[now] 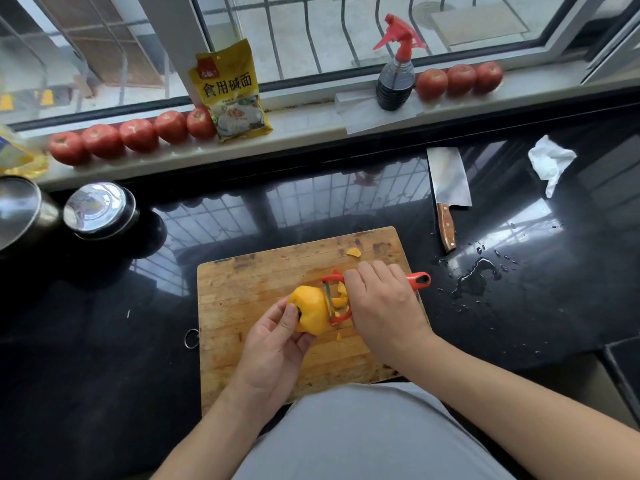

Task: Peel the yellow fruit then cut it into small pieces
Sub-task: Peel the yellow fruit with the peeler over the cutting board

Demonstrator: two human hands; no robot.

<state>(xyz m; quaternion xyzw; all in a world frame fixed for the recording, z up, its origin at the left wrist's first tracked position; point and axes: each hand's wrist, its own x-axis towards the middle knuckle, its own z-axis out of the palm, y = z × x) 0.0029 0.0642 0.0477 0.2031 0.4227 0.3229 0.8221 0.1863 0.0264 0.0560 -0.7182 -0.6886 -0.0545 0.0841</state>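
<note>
A yellow fruit [311, 311] is held just above the wooden cutting board [249, 292], gripped by my left hand [273, 344] with the thumb on its near side. My right hand [382, 303] is closed around a red peeler [420, 280]; the peeler's blade lies against the fruit's right side, and a curl of yellow peel [341, 297] hangs from it. Two small peel scraps lie on the board, one at the far edge [353, 252] and one near the fruit [338, 337].
A cleaver [448, 188] with a wooden handle lies on the black counter to the right of the board, beside water drops [478, 275] and a crumpled tissue [550, 161]. Tomatoes [138, 135], a yellow packet [230, 91] and a spray bottle [396, 71] line the sill. Metal pots [98, 209] stand left.
</note>
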